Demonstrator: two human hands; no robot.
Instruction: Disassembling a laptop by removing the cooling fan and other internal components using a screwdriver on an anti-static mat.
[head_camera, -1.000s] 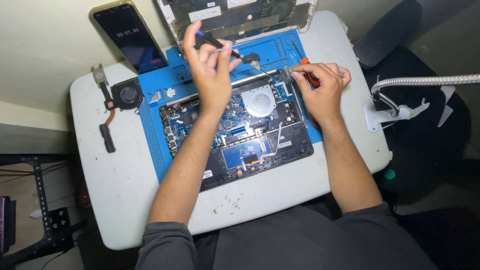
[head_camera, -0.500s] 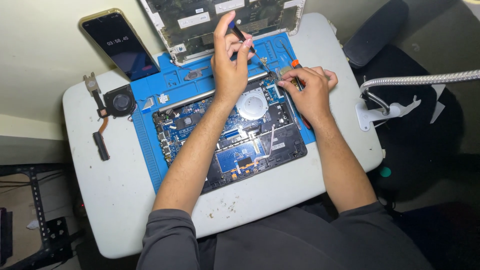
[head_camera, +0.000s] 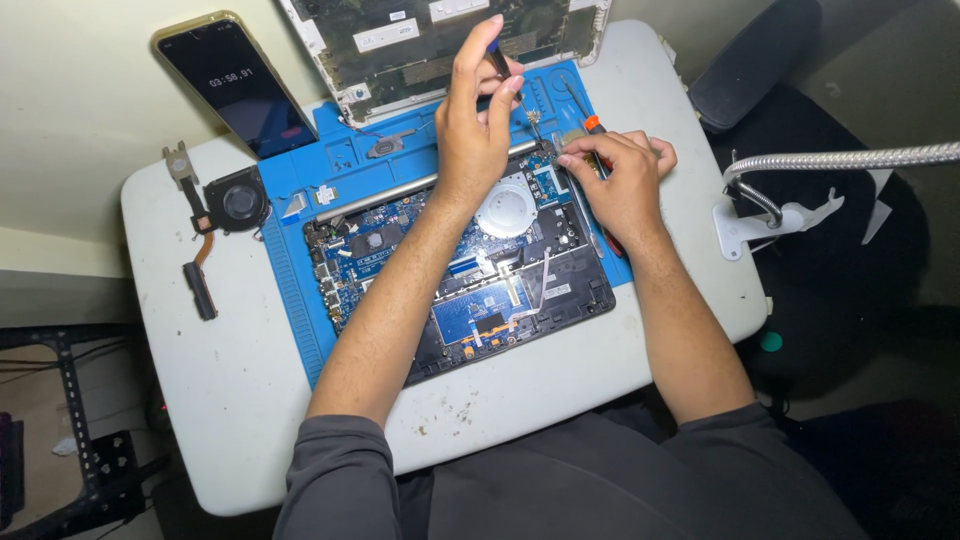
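Hands (head_camera: 478, 130) (head_camera: 615, 180) hold screwdrivers (head_camera: 500, 62) (head_camera: 585, 118) over opened laptop (head_camera: 480, 290).

The dark-handled screwdriver (head_camera: 497, 58) stands nearly upright, pinched between the fingertips (head_camera: 512, 88) of the left hand (head_camera: 475, 130), its thin shaft running down from below the fingers to the far edge of the opened laptop (head_camera: 460, 280); the orange-collared screwdriver (head_camera: 588, 118) lies slanted, its dark shaft jutting out above the curled fingers (head_camera: 585, 155) of the right hand (head_camera: 620, 185); the laptop lies flat, blue board and round white part bared, beneath both hands' fingers
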